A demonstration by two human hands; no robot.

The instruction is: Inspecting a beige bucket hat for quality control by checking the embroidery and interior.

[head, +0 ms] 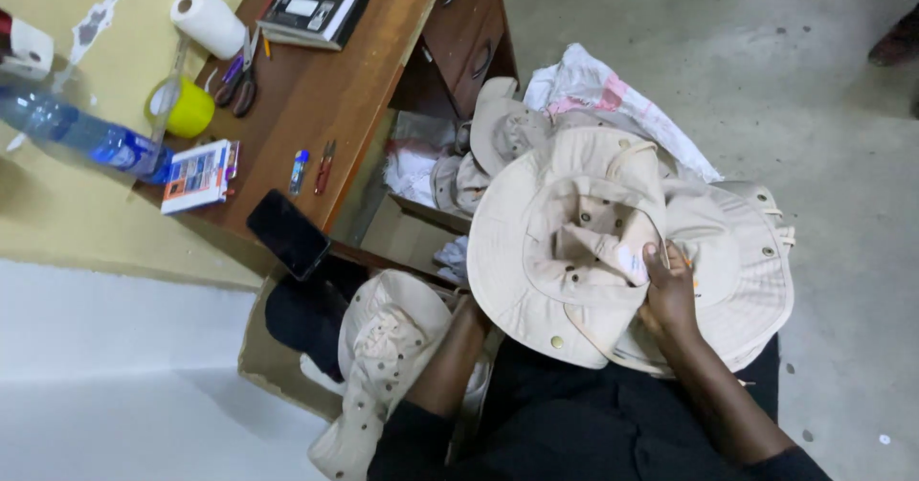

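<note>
The right hand is pressing down on the upturned inside of a beige brimmed hat, its fingers closing on a fold of the lining beside a small white label, so that grip is clamped on the hat. The left hand is hiding under the near left edge of the brim, with only the forearm showing, so I cannot tell whether that grip is together or apart. The hat is lying on the person's lap, crown down and brim spread wide, and it is resting on a second beige hat whose brim is sticking out to the right.

Further off, more beige hats are piling up just beyond it, touching a crumpled white sack on the grey floor. To the near left, another beige hat (this one dotted with metal studs) is hanging over the edge of a cardboard box.

On the far left, a brown wooden tabletop is carrying a black phone that is overhanging its near edge, a small printed card box, a yellow cup, scissors, a roll of white paper and a clear plastic bottle lying on its side.
</note>
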